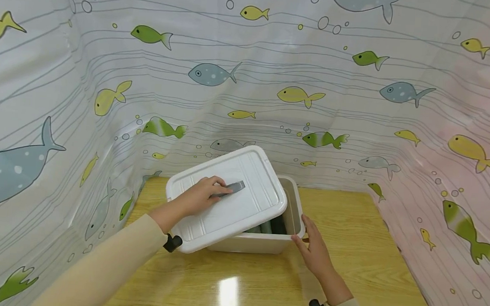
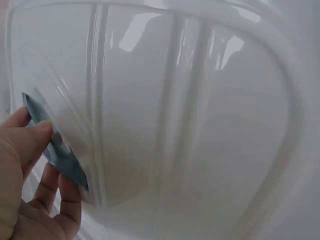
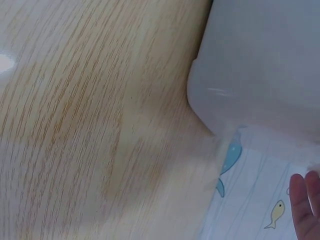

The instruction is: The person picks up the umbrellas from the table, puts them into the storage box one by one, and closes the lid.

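Note:
My left hand pinches the grey handle in the middle of a white lid. The lid sits askew and tilted over a white storage box, so the box's right part is uncovered. Dark and grey-green items show inside, too hidden to name. At the box's right end my right hand touches the rim near the front corner, its fingers fairly straight. In the right wrist view, only some fingertips show, below the box's side wall.
The box stands on a wood-grain table. A white sheet printed with fish rises behind it and along both sides. Each wrist wears a small black device, the left one close to the lid's edge.

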{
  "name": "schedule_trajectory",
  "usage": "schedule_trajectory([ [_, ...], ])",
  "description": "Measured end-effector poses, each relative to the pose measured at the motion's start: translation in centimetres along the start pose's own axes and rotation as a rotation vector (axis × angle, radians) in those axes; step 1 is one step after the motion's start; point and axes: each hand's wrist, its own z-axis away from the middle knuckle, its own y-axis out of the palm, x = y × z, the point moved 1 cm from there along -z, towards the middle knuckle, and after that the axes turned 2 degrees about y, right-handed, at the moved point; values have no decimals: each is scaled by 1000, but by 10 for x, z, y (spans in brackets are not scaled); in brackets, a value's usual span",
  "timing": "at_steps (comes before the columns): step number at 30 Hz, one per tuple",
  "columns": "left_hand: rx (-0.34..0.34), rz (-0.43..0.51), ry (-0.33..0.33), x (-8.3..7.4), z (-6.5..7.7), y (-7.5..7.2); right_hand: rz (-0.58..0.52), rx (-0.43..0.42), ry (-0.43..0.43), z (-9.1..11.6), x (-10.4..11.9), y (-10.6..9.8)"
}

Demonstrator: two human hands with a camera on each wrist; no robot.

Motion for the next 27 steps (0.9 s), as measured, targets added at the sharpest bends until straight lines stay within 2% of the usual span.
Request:
schedule_trajectory([
  [5, 79, -54, 36, -4, -11, 5, -12, 7, -9, 0, -2, 0],
  [12, 206, -79, -27, -9, -26, 8, -11, 23, 1, 3, -3, -1],
  [18, 232, -96, -34, -9, -36, 12, -33, 21, -27, 3, -4, -2],
  [27, 265, -75, -41, -17, -47, 18, -95, -45, -35, 8, -7, -5],
])
